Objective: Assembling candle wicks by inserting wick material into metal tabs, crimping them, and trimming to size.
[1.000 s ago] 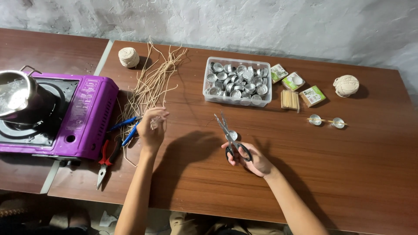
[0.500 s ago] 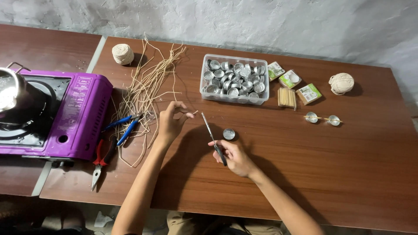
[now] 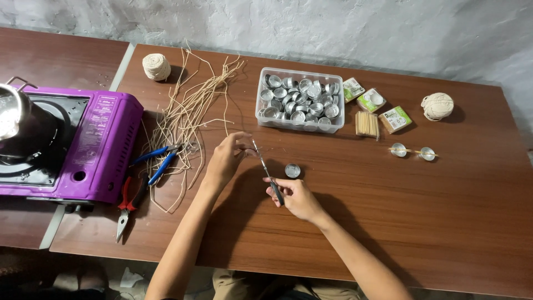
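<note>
My right hand (image 3: 297, 199) grips black-handled scissors (image 3: 265, 169) with the blades pointing up toward my left hand. My left hand (image 3: 226, 157) pinches a short piece of pale wick string (image 3: 248, 146) right at the scissor tips. A small round metal cup (image 3: 292, 170) sits on the brown table (image 3: 422, 211) just right of the blades. A loose pile of cut wick strings (image 3: 191, 108) lies to the left of my left hand.
A clear tub of metal cups (image 3: 301, 100) stands at the back. Small boxes (image 3: 376, 103), a bundle of sticks (image 3: 368, 124), two string balls (image 3: 437, 106) (image 3: 156, 66), two cups on a stick (image 3: 412, 151), blue pliers (image 3: 156, 161), red pliers (image 3: 127, 206), purple stove (image 3: 83, 147) with pot (image 3: 11, 114).
My left hand has left the string pile and moved right with a piece of string. The scissors turned edge-on and rose to meet it, uncovering the metal cup.
</note>
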